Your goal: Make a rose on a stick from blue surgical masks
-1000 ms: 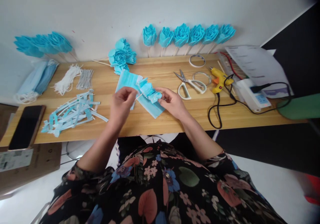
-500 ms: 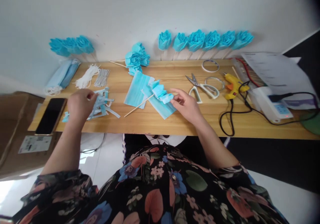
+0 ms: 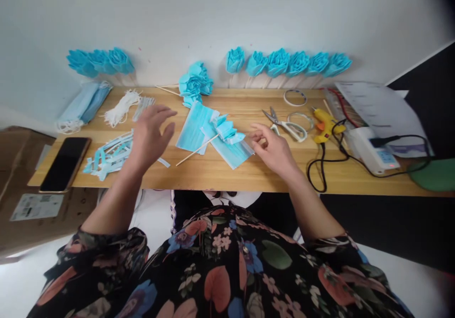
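Note:
My left hand (image 3: 151,135) hovers with fingers spread over the right end of a pile of cut blue and white strips (image 3: 108,154), partly hiding it. It holds nothing. Between my hands, a thin wooden stick (image 3: 195,151) with folded blue mask petals (image 3: 227,131) at its end rests across two flat blue pleated sheets (image 3: 193,128). My right hand (image 3: 272,148) is just right of the petals, apart from them, its fingers loosely curled and nothing in them. Scissors with white handles (image 3: 286,124) lie behind that hand.
Finished blue flowers (image 3: 277,63) lean along the wall. More lie in a cluster (image 3: 195,85). Masks (image 3: 85,105), white cords (image 3: 122,108) and a phone (image 3: 66,164) are on the left. Tape rolls (image 3: 295,97), a yellow glue gun (image 3: 323,123) and a corded power strip (image 3: 378,152) occupy the right.
My left hand has moved right, away from the middle of the strip pile, and its fingers have spread. My right hand has come away from the petals, slightly to the right.

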{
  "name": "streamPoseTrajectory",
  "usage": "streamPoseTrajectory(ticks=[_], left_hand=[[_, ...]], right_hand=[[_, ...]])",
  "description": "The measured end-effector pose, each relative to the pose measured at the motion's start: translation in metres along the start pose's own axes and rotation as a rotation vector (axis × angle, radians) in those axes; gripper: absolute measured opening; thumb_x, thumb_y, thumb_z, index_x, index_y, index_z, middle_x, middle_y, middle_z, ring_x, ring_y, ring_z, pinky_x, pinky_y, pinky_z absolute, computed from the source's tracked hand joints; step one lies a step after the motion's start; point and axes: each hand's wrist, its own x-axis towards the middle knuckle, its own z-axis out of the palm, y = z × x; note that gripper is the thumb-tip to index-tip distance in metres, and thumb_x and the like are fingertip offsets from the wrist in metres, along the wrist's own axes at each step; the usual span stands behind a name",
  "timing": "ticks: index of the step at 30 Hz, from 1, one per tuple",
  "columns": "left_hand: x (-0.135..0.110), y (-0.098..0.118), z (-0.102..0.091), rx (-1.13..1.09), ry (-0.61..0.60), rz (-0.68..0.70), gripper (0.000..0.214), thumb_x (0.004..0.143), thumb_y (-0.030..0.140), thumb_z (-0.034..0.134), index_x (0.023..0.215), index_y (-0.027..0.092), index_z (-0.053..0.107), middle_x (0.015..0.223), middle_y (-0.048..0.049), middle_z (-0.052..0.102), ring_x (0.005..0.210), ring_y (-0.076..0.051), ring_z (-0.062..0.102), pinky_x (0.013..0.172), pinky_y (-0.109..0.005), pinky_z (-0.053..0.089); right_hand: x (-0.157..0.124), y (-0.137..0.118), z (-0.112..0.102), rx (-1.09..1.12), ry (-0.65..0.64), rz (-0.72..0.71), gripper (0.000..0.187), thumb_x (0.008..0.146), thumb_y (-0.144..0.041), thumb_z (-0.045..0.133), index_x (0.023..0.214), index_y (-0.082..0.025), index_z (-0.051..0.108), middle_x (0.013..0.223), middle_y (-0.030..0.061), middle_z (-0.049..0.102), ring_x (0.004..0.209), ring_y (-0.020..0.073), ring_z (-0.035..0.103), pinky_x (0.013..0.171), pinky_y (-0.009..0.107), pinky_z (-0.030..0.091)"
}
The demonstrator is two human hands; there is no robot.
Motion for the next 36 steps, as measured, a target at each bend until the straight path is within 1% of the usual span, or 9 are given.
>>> streamPoseTrajectory(ticks=[3, 7, 10, 14, 19, 22, 25, 29, 36], left_hand=[[0.011, 0.017, 0.029, -0.114, -0.069, 0.063, 0.028, 0.097, 0.032, 0.057, 0.122, 0.024, 0.068, 0.126, -0.0097, 0.069, 0.122, -0.027, 0.062, 0.107, -0.048, 0.049], [0.023, 0.023, 0.060, -0.164, -0.093, 0.086, 0.029, 0.095, 0.029, 0.062, 0.121, 0.021, 0.068, 0.125, -0.0119, 0.069, 0.120, -0.028, 0.063, 0.107, -0.047, 0.049], [0.028, 0.024, 0.077, -0.156, -0.094, 0.066, 0.026, 0.091, 0.026, 0.066, 0.116, 0.020, 0.069, 0.119, -0.0109, 0.071, 0.113, -0.027, 0.065, 0.103, -0.045, 0.051], [0.031, 0.028, 0.091, -0.154, -0.069, 0.018, 0.022, 0.088, 0.024, 0.069, 0.109, 0.020, 0.069, 0.110, -0.0095, 0.073, 0.104, -0.025, 0.067, 0.097, -0.042, 0.053], [0.035, 0.036, 0.097, -0.162, -0.066, -0.046, 0.022, 0.086, 0.019, 0.068, 0.108, 0.019, 0.069, 0.102, -0.0078, 0.073, 0.093, -0.022, 0.066, 0.088, -0.037, 0.053], [0.040, 0.040, 0.096, -0.162, -0.079, -0.050, 0.021, 0.086, 0.018, 0.066, 0.106, 0.019, 0.070, 0.101, -0.0070, 0.073, 0.093, -0.021, 0.065, 0.089, -0.037, 0.052], [0.044, 0.042, 0.097, -0.162, -0.098, -0.041, 0.014, 0.086, 0.017, 0.063, 0.098, 0.019, 0.070, 0.097, -0.0063, 0.073, 0.091, -0.021, 0.065, 0.089, -0.037, 0.052], [0.046, 0.043, 0.099, -0.177, -0.107, -0.014, 0.011, 0.088, 0.016, 0.059, 0.088, 0.020, 0.069, 0.093, -0.0054, 0.073, 0.089, -0.021, 0.065, 0.088, -0.036, 0.051], [0.038, 0.046, 0.099, -0.214, -0.112, 0.127, 0.013, 0.091, 0.021, 0.061, 0.089, 0.021, 0.073, 0.096, -0.0067, 0.074, 0.096, -0.023, 0.066, 0.091, -0.040, 0.050]], right_hand=[[0.003, 0.004, 0.003, -0.097, 0.049, -0.093, 0.039, 0.089, -0.019, 0.064, 0.127, -0.028, 0.062, 0.120, 0.0083, 0.073, 0.106, 0.0287, 0.069, 0.085, 0.048, 0.059], [0.008, 0.005, 0.007, -0.130, 0.041, -0.209, 0.033, 0.091, -0.019, 0.064, 0.122, -0.030, 0.063, 0.122, 0.0069, 0.071, 0.116, 0.0312, 0.065, 0.090, 0.052, 0.057], [0.014, 0.001, 0.009, -0.113, 0.020, -0.262, 0.028, 0.092, -0.019, 0.064, 0.117, -0.031, 0.064, 0.120, 0.0052, 0.073, 0.116, 0.0305, 0.063, 0.092, 0.051, 0.056], [0.022, -0.002, 0.010, -0.088, -0.003, -0.299, 0.021, 0.093, -0.020, 0.063, 0.111, -0.030, 0.066, 0.116, 0.0043, 0.074, 0.113, 0.0291, 0.064, 0.094, 0.049, 0.054], [0.027, -0.001, 0.012, -0.042, 0.000, -0.321, 0.012, 0.094, -0.025, 0.064, 0.104, -0.029, 0.069, 0.109, 0.0040, 0.075, 0.107, 0.0275, 0.066, 0.095, 0.049, 0.052], [0.028, 0.002, 0.013, -0.009, 0.016, -0.315, 0.011, 0.093, -0.025, 0.065, 0.102, -0.028, 0.070, 0.107, 0.0046, 0.076, 0.106, 0.0271, 0.067, 0.093, 0.047, 0.053], [0.029, 0.003, 0.014, 0.004, 0.020, -0.288, 0.010, 0.092, -0.026, 0.065, 0.100, -0.028, 0.071, 0.106, 0.0047, 0.076, 0.106, 0.0271, 0.067, 0.092, 0.047, 0.054], [0.031, 0.003, 0.014, 0.034, 0.016, -0.278, 0.009, 0.092, -0.027, 0.066, 0.098, -0.027, 0.072, 0.106, 0.0047, 0.077, 0.106, 0.0265, 0.068, 0.091, 0.046, 0.055], [0.031, 0.001, 0.015, 0.061, 0.018, -0.276, 0.006, 0.092, -0.028, 0.067, 0.095, -0.027, 0.072, 0.107, 0.0047, 0.077, 0.106, 0.0256, 0.069, 0.092, 0.046, 0.056]])
